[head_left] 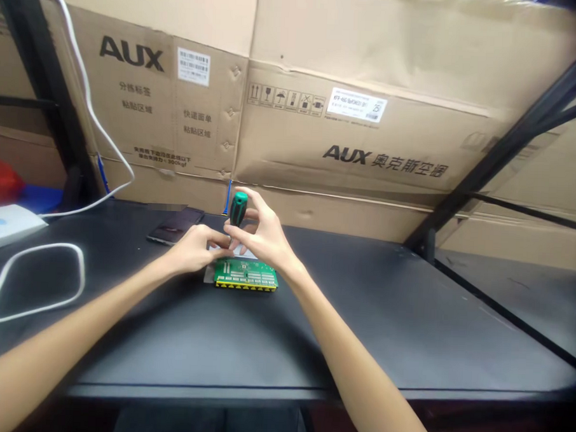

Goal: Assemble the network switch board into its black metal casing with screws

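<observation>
A green circuit board (246, 272) with a row of yellow parts along its near edge lies on the black table (191, 339). My right hand (263, 231) holds a screwdriver (238, 209) upright by its green and black handle, over the far left part of the board. Close against the screwdriver's lower end, my left hand (198, 247) has its thumb and fingers pinched together. What those fingertips hold, if anything, is too small to make out. The screwdriver's tip is hidden by the fingers.
Behind my left hand lies a dark phone (175, 226). A white power strip (8, 224) and a looping white cable (81, 267) are at the left. Large cardboard boxes (290, 159) stand along the back, and black metal struts (501, 146) slant at both sides.
</observation>
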`<move>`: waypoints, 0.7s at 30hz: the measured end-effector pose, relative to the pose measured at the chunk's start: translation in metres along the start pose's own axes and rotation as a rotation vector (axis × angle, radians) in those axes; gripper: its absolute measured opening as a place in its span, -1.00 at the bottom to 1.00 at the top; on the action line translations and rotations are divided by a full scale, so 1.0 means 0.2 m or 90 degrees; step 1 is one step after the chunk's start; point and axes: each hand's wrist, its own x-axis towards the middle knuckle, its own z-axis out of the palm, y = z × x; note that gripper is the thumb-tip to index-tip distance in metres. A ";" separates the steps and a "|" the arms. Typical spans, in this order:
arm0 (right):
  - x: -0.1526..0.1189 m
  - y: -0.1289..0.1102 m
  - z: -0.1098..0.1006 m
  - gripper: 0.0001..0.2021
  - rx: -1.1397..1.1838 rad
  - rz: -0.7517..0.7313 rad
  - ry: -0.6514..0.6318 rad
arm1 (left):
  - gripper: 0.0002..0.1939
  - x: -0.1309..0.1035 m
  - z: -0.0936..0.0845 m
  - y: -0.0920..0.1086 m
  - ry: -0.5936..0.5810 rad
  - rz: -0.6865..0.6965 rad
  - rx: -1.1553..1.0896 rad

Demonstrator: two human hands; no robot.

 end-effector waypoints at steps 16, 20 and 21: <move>0.00 -0.02 0.02 -0.53 -0.023 -0.014 -0.002 | -0.69 0.00 0.00 0.01 0.023 0.022 0.010; 0.00 -0.02 0.02 -0.53 -0.019 -0.007 -0.012 | -0.70 0.00 0.00 0.02 0.052 0.019 0.035; 0.00 -0.02 0.02 -0.52 -0.016 -0.004 -0.013 | -0.72 0.00 0.00 0.02 0.059 0.022 0.038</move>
